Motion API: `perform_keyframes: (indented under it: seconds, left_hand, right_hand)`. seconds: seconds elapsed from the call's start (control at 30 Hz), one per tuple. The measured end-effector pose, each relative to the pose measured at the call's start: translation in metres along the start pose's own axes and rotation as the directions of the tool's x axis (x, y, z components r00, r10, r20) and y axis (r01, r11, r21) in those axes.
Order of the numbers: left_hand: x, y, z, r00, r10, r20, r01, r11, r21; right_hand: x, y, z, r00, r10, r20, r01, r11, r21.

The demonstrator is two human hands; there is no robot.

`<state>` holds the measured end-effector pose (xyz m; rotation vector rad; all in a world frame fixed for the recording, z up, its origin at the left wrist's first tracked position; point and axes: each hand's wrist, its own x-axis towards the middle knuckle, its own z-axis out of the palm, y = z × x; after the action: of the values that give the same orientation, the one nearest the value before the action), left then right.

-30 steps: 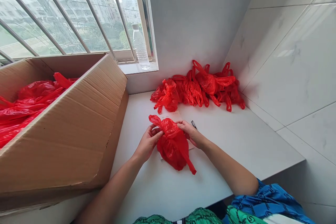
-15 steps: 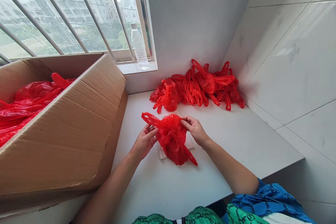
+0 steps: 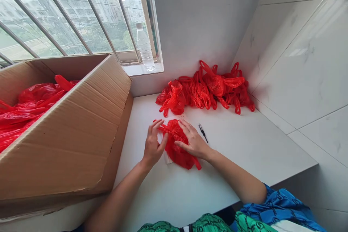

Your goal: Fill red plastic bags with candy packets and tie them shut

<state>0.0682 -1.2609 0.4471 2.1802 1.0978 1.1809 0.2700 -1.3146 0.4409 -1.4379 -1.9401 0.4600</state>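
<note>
White stone counter (image 3: 244, 152): brown cardboard box (image 3: 67, 134) at nine o'clock, heap of red plastic bags (image 3: 206, 88) at twelve, crumpled red plastic bag (image 3: 178, 152) and slim black pen (image 3: 202, 132) central.

A glossy red plastic bag (image 3: 178, 149) — crumpled, pressed flat — lies on the white counter (image 3: 244, 145).

Barred window (image 3: 67, 11); tiled wall (image 3: 304, 54)

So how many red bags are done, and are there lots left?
A heap of bundled bags in the corner looks finished. One red bag is being pressed flat on the counter under the left hand and right hand. The cardboard box holds plenty of loose bags, so probably lots remain.
</note>
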Motion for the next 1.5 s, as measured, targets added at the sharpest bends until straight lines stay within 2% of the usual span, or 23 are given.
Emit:
perform_keyframes:
  seconds: [0.03,0.1,0.17,0.23,0.47,1.5]
  left_hand:
    - [-0.001,0.000,0.004,0.991,0.056,0.120,-0.066,0.994,0.084]
    - [-0.004,-0.004,0.013,0.943,0.087,0.322,-0.152,0.971,0.185]
    - [-0.007,-0.013,0.021,0.897,0.077,0.435,-0.195,0.952,0.234]
    - [-0.010,-0.023,0.025,0.879,0.068,0.471,-0.216,0.939,0.268]
    - [-0.016,-0.033,0.030,0.890,0.081,0.449,-0.253,0.906,0.339]
    - [-0.017,-0.038,0.031,0.893,0.137,0.430,-0.289,0.905,0.312]
  right_hand:
    - [-0.001,-0.001,0.006,0.998,0.001,0.061,0.002,0.999,-0.049]
    - [-0.003,0.000,0.016,0.986,0.031,0.164,-0.010,0.992,-0.124]
    - [-0.003,0.003,0.023,0.972,0.067,0.226,-0.028,0.985,-0.168]
    - [-0.003,0.005,0.025,0.962,0.086,0.259,-0.035,0.980,-0.194]
    - [-0.003,0.006,0.023,0.949,0.104,0.298,-0.039,0.976,-0.215]
    - [-0.003,0.007,0.026,0.957,0.086,0.278,-0.028,0.978,-0.207]
